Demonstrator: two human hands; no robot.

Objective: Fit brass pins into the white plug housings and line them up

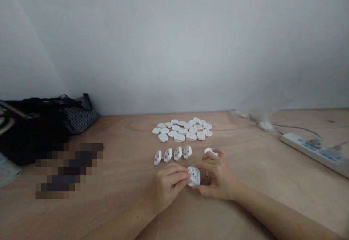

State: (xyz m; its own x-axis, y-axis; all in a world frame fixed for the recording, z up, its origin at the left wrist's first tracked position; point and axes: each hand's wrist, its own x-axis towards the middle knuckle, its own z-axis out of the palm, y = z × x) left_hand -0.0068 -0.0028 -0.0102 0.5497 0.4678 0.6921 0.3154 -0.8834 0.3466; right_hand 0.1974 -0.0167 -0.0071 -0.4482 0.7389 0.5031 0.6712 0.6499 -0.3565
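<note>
- Left hand (167, 185), lower centre of the frame: bare, with slim fingers and a smoothly rounded back.
- Right hand (219, 180), just right of the lower centre: also bare, its fingers slender, its thumb (204, 190) smooth and tapered.
- Left forearm (128, 216), at the bottom edge: bare from the wrist to where the frame cuts it, widening away from the hand.
- Spot (137, 216): one small round mark on that forearm.
- Right forearm (268, 207), towards the lower right corner: bare, long, narrowest at the wrist.
- Fingernails: too blurred to make out.
</note>
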